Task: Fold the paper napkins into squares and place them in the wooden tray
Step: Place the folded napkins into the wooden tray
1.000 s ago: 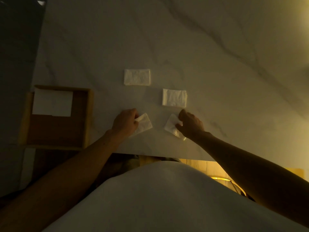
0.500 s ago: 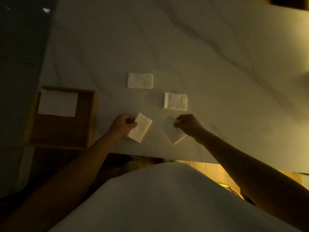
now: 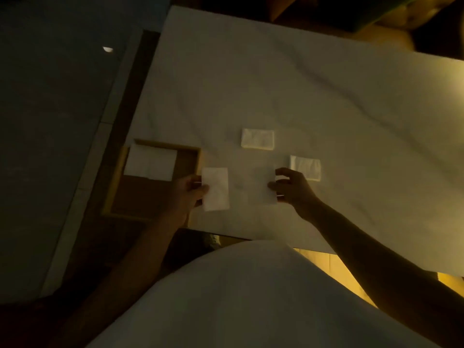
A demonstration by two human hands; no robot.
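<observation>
In dim light, my left hand (image 3: 189,193) pinches a folded white napkin (image 3: 216,189) by its left edge, just right of the wooden tray (image 3: 114,187). My right hand (image 3: 292,188) holds a second folded napkin (image 3: 262,187) by its right edge, above the marble table (image 3: 326,109). The tray sits at the table's left end and has white napkins (image 3: 150,162) lying in its far half. Two more folded napkins lie on the table, one farther back (image 3: 257,138) and another (image 3: 306,167) right behind my right hand.
The table's near edge runs just below my hands and its left edge passes behind the tray. A dark floor lies to the left. My white-clothed torso (image 3: 238,297) fills the lower middle of the view.
Both hands have lifted their napkins off the table and turned them upright. My left hand has moved left toward the tray. The camera view has tilted and shifted right.
</observation>
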